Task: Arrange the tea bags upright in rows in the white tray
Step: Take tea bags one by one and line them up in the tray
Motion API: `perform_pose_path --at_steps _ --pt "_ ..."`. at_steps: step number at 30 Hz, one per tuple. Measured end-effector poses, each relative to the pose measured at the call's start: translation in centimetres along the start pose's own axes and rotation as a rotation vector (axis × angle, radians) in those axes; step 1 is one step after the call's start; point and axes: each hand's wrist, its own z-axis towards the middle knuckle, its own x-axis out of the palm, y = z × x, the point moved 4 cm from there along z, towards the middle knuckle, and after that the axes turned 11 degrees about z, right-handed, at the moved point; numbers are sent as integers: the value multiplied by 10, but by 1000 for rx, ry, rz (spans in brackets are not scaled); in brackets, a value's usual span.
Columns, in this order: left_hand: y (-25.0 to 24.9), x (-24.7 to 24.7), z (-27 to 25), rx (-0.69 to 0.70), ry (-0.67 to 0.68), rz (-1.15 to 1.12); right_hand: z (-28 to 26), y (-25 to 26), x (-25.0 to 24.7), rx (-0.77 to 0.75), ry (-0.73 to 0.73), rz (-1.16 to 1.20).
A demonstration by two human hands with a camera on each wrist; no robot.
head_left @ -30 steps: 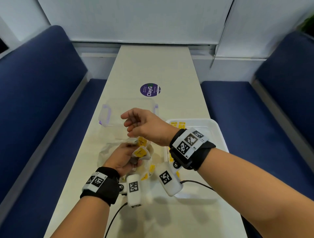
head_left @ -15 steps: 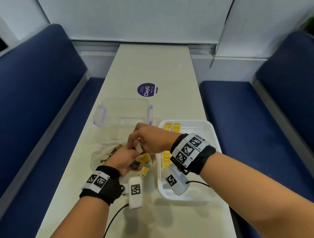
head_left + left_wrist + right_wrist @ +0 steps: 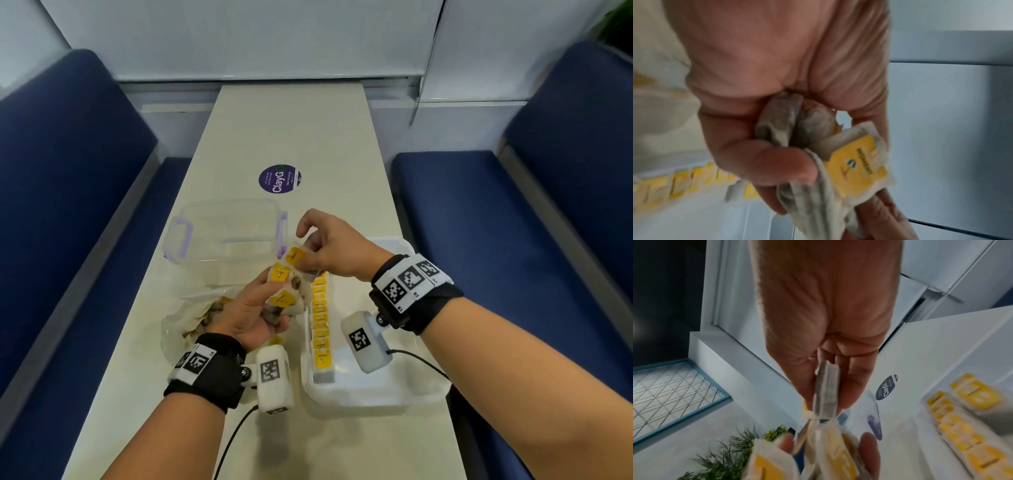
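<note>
Tea bags (image 3: 286,298), centre of the head view: thin, matt, fibrous paper with smooth yellow paper tags. White tray (image 3: 404,390), lower right: smooth, slightly glossy plastic; container (image 3: 226,233), centre left: clear glossy plastic. Table (image 3: 291,130): smooth matt cream surface; benches (image 3: 68,164): matt blue upholstery.

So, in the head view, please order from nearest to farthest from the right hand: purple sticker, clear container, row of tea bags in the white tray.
1. Clear container, left of the right hand; row of tea bags, below it: too close to call.
2. Purple sticker, farther up the table.
</note>
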Motion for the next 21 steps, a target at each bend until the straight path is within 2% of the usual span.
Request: perform_pose_path --at_steps 2,8,12,16,21 --pt "0 6 4 -4 4 -22 -2 -6 -8 28 -10 -33" --pt "0 11 16 -58 -94 -3 -8 -22 -29 76 -22 -126" --pt "-2 12 19 -22 -137 7 -13 -30 -36 109 -14 -137" --pt "-7 20 22 13 -95 109 -13 -41 -36 160 6 -86" --pt "-6 24 30 -34 -22 226 -14 -49 -37 179 31 -92"
